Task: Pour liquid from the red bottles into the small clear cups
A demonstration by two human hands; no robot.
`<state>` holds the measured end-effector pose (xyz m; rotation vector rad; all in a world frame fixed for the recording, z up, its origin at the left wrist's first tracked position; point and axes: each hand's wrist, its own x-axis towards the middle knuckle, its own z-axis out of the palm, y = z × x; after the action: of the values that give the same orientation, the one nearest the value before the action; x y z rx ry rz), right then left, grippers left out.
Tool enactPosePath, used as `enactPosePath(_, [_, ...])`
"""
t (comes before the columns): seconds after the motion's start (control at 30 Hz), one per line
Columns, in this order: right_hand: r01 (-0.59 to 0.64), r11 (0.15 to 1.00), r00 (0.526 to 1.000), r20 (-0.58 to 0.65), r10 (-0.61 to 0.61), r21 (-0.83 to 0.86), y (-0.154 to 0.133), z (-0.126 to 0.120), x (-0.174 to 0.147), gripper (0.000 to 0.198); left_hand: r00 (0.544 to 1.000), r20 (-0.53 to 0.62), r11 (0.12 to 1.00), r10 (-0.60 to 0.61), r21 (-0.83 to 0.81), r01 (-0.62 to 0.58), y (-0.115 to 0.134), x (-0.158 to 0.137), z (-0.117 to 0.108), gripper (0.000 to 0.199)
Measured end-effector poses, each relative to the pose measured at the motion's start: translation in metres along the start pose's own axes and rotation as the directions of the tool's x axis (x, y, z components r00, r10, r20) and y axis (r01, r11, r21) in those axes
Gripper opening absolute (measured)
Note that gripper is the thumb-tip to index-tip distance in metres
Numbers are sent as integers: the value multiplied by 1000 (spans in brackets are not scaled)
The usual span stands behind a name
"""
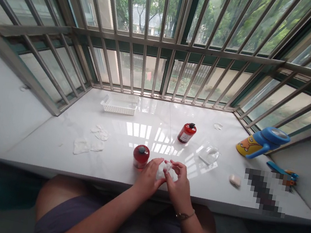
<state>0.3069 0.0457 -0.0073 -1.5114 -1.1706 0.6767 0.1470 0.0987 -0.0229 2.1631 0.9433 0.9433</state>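
Observation:
Near the front edge of the white ledge, my left hand (151, 172) curls around a small translucent bottle (161, 172). My right hand (176, 179) is closed at its clear top (168, 166), thumb and fingers bent around it. The fingers cover much of this bottle, so its full shape is hidden. Just left of my left hand stands a red bottle with a black cap (141, 156). Farther back, beyond my hands, a second red bottle (187, 133) with a pale label and black top stands upright.
A white perforated basket (120, 104) sits near the window bars. Crumpled white tissues (87, 146) lie at left. To the right are a clear plastic wrapper (209, 154), a pale soap-like piece (234, 180), a blue-and-yellow cup (261, 144) and a blue-handled tool (281, 172).

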Motion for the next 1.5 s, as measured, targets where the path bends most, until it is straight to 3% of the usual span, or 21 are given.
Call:
enactPosePath(0.23, [1, 980, 986, -161, -34, -201, -1, 1, 2, 42, 999, -27, 998, 31, 49, -29, 2, -2, 2, 71])
enactPosePath(0.47, [66, 964, 978, -173, -114, -259, -5, -1, 1, 39, 999, 7, 987, 35, 159, -36, 10, -3, 2, 79])
enactPosePath(0.57, [100, 946, 972, -174, -159, -308, -1, -10, 0, 40, 992, 78, 977, 103, 179, -115, 24, -7, -12, 83])
enactPosePath(0.63, [93, 935, 968, -190, -166, -343, 4, -23, 1, 42, 979, 72, 965, 190, 168, -199, 34, -10, -30, 71])
enactPosePath(0.73, [8, 920, 959, -257, -118, -392, 12, -51, 6, 51, 946, -109, 936, 305, 218, -277, 43, -10, -63, 58])
enactPosePath(0.8, [-81, 905, 944, -324, -65, -417, 18, -73, 12, 59, 915, -292, 939, 278, 282, -195, 39, -8, -83, 59])
enactPosePath(0.87, [-153, 885, 924, -382, -30, -440, 23, -94, 18, 64, 900, -415, 959, 134, 283, -12, 26, -3, -97, 68])
enactPosePath(0.97, [-227, 859, 900, -437, 5, -458, 30, -121, 28, 66, 908, -373, 951, -192, 159, 267, -1, 2, -103, 85])
enactPosePath(1.03, [-254, 855, 892, -450, 26, -453, 34, -134, 35, 67, 904, -245, 924, -351, 65, 376, -16, 5, -98, 81])
enactPosePath(1.1, [-266, 856, 890, -455, 41, -443, 37, -144, 41, 67, 902, -165, 914, -398, 11, 406, -24, 8, -89, 73])
enactPosePath(1.2, [-276, 866, 889, -454, 65, -418, 39, -153, 50, 72, 920, -157, 933, -358, -24, 359, -25, 16, -70, 70])
enactPosePath(1.27, [-219, 890, 906, -422, 33, -400, 38, -156, 53, 78, 937, -130, 946, -325, -62, 319, -21, 27, -55, 70])
enactPosePath(1.37, [-100, 892, 916, -392, -91, -441, 31, -161, 54, 81, 958, -57, 955, -282, -108, 275, -12, 51, -29, 75])
enactPosePath(1.5, [-3, 819, 900, -359, -248, -573, 14, -170, 65, 62, 973, 43, 962, -228, -146, 232, 3, 84, 5, 78])
